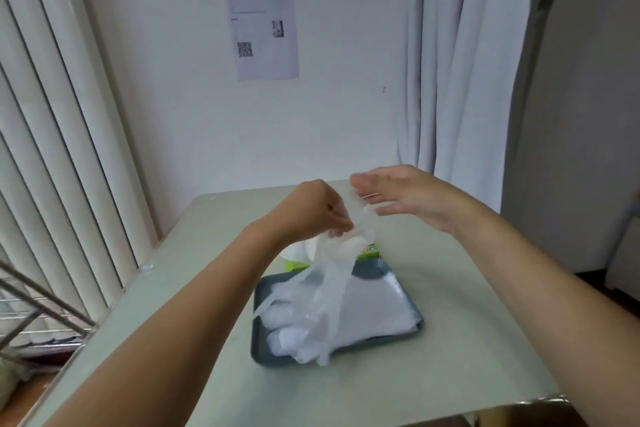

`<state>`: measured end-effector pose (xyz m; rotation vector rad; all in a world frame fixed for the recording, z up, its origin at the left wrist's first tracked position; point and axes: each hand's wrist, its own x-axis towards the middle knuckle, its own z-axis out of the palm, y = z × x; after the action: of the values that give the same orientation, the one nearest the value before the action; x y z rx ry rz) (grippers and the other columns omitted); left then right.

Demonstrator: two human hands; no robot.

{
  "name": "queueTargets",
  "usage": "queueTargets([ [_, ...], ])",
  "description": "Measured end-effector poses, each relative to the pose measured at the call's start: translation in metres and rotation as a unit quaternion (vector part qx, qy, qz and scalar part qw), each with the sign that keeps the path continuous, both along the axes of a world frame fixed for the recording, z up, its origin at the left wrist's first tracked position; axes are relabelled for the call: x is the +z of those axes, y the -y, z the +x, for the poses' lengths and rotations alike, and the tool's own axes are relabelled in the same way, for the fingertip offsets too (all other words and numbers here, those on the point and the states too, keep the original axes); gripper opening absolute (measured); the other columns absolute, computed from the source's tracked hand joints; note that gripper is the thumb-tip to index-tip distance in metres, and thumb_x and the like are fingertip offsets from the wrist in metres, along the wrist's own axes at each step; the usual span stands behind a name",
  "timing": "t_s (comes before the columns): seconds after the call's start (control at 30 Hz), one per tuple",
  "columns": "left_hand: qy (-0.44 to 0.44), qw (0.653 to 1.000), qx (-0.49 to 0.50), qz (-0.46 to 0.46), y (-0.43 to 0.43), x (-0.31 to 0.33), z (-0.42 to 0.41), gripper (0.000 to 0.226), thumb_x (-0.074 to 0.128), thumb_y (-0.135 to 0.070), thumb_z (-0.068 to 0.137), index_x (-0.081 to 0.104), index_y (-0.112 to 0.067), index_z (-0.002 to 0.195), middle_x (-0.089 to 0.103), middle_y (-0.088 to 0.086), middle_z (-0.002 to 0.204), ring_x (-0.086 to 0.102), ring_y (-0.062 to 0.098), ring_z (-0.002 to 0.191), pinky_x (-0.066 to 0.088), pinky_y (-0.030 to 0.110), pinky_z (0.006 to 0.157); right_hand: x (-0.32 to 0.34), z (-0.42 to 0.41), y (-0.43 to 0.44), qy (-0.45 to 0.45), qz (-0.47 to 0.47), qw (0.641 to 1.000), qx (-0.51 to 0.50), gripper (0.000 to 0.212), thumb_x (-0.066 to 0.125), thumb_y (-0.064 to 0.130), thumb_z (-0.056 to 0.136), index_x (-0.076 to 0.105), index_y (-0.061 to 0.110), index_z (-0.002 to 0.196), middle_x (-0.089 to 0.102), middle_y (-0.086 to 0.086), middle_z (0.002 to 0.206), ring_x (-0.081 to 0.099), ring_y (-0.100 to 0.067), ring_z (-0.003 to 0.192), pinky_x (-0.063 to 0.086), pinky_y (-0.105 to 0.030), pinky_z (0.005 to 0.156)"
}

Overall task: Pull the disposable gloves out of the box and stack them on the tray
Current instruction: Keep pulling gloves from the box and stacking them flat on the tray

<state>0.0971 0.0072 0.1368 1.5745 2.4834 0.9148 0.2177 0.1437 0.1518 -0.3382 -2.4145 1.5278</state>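
Presently the left hand (311, 211) pinches a glove (332, 288) hanging over the tray (384, 339); right hand (408, 198) spread, holding nothing. Risk: limp film may drape past the rim or disturb the stack (374, 305).

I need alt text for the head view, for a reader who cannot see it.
A person's left hand pinches a clear disposable glove hanging above a dark tray of stacked gloves; the right hand is open beside it. A green box stands behind the tray on a pale table.

Pale green table (450, 340), QR-code sheet (263, 24) on wall, curtain (467, 62), vertical blinds (52, 149).
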Motion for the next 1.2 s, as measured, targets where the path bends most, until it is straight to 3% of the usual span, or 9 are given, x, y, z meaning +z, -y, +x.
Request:
queueTargets([
  [0.1,-0.010,1.000,-0.011,-0.022,0.004,0.007,0.004,0.010,0.072,-0.017,0.076,0.072,-0.019,0.066,0.068,-0.005,0.058,0.055,-0.003,0.053,0.042,0.012,0.057,0.012,-0.002,0.014,0.099,0.109,0.989,0.021,0.034,0.074,0.024,0.082,0.066,0.015,0.113,0.070,0.000,0.108,0.062,-0.002,0.092,0.046,-0.009,0.059],
  [0.2,0.003,0.998,-0.024,-0.064,0.010,0.011,0.003,0.005,0.071,-0.019,0.077,0.075,-0.018,0.075,0.071,-0.005,0.066,0.058,-0.001,0.059,0.047,0.018,0.067,0.004,-0.006,0.018,0.117,0.127,0.985,0.012,0.019,0.071,0.006,0.082,0.072,0.005,0.101,0.071,-0.008,0.091,0.062,-0.009,0.073,0.044,-0.010,0.050],
  [0.47,0.181,0.977,0.003,-0.116,0.034,-0.020,-0.032,0.012,0.069,-0.020,0.086,0.074,-0.009,0.089,0.076,0.003,0.085,0.072,0.018,0.086,0.056,0.030,0.088,-0.051,-0.011,-0.011,0.097,-0.030,0.993,-0.064,0.006,0.060,0.006,0.092,0.064,0.002,0.091,0.064,-0.011,0.078,0.064,-0.013,0.056,0.054,-0.018,0.052],
  [0.57,0.237,0.966,0.032,-0.100,0.034,-0.044,-0.050,0.014,0.071,-0.021,0.086,0.073,-0.008,0.081,0.075,0.006,0.082,0.072,0.020,0.082,0.056,0.033,0.087,-0.080,-0.014,-0.025,0.115,-0.003,0.988,-0.104,0.015,0.058,0.004,0.093,0.064,0.005,0.078,0.062,-0.009,0.070,0.060,-0.015,0.056,0.051,-0.018,0.049],
  [0.67,0.276,0.955,0.045,-0.101,0.027,-0.067,-0.063,0.020,0.071,-0.018,0.086,0.069,-0.012,0.067,0.072,0.006,0.076,0.068,0.019,0.071,0.055,0.030,0.077,-0.105,-0.021,-0.032,0.135,-0.012,0.983,-0.126,0.014,0.054,0.001,0.094,0.066,-0.001,0.089,0.061,-0.010,0.067,0.058,-0.010,0.047,0.046,-0.017,0.043],
  [0.8,0.296,0.944,0.059,-0.135,0.013,-0.093,-0.066,0.012,0.068,-0.015,0.088,0.067,-0.006,0.079,0.069,0.010,0.078,0.065,0.014,0.061,0.055,0.025,0.065,-0.134,-0.029,-0.036,0.158,0.016,0.976,-0.147,0.027,0.051,-0.001,0.093,0.063,0.009,0.072,0.061,-0.008,0.063,0.057,-0.005,0.038,0.043,-0.014,0.040],
  [1.0,0.243,0.950,0.098,-0.172,-0.005,-0.131,-0.067,0.008,0.064,-0.010,0.086,0.067,-0.003,0.086,0.066,0.004,0.066,0.064,0.015,0.058,0.055,0.024,0.060,-0.162,-0.034,-0.044,0.229,0.225,0.929,-0.181,0.028,0.048,0.015,0.090,0.058,0.007,0.064,0.060,-0.008,0.068,0.060,-0.028,0.076,0.037,-0.025,0.051],
  [1.1,0.059,0.969,0.167,-0.173,-0.009,-0.135,-0.068,0.024,0.064,-0.018,0.082,0.067,-0.005,0.101,0.070,0.010,0.091,0.066,0.024,0.084,0.051,0.030,0.071,-0.165,-0.037,-0.044,0.230,0.254,0.921,-0.186,0.032,0.042,0.011,0.089,0.067,0.005,0.071,0.069,-0.009,0.075,0.065,-0.030,0.088,0.042,-0.026,0.064],
  [1.2,-0.084,0.973,0.180,-0.118,-0.014,-0.133,-0.051,0.039,0.059,-0.020,0.088,0.053,-0.013,0.126,0.057,0.007,0.122,0.054,0.026,0.111,0.044,0.033,0.087,-0.166,-0.040,-0.046,0.242,0.266,0.915,-0.181,0.026,0.044,0.009,0.087,0.067,0.002,0.075,0.071,-0.013,0.083,0.063,-0.030,0.079,0.042,-0.025,0.059],
])
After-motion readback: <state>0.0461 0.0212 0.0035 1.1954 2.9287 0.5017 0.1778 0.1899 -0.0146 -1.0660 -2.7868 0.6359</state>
